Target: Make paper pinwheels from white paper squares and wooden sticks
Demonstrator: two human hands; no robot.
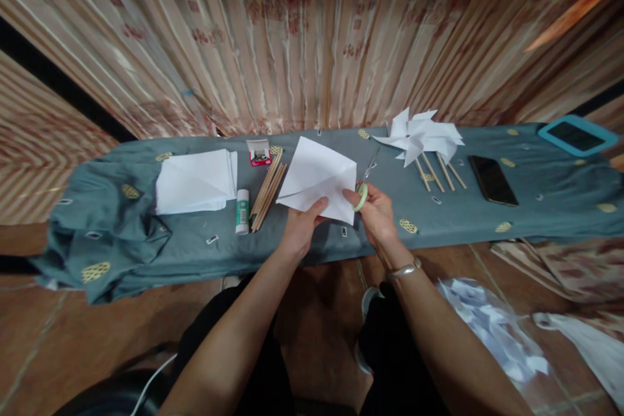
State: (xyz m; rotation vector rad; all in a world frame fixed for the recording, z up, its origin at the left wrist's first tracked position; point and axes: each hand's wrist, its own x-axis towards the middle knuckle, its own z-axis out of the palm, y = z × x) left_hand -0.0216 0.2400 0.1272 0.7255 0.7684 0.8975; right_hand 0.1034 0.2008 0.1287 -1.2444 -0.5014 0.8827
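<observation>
A square sheet of white paper (319, 172) with crease lines is raised over the middle of the cloth. My left hand (302, 224) pinches its lower edge, thumb on top. In my right hand (377, 211) is a pair of scissors with pale green handles (362, 197); the metal blades point away from me, beside the paper. My right thumb reaches the paper's right edge, but whether it presses on it I cannot tell. Left of the paper lie several wooden sticks (268, 194), a glue stick (242, 211) standing upright, and an opened small red box (259, 153).
A stack of white paper (195, 182) lies on the left of the grey-green cloth (121, 234). On the right are white paper pinwheels (419, 136) on sticks, a dark phone (492, 180) and a blue-framed tablet (578, 135). Below, a clear bag (492, 325) holds paper scraps.
</observation>
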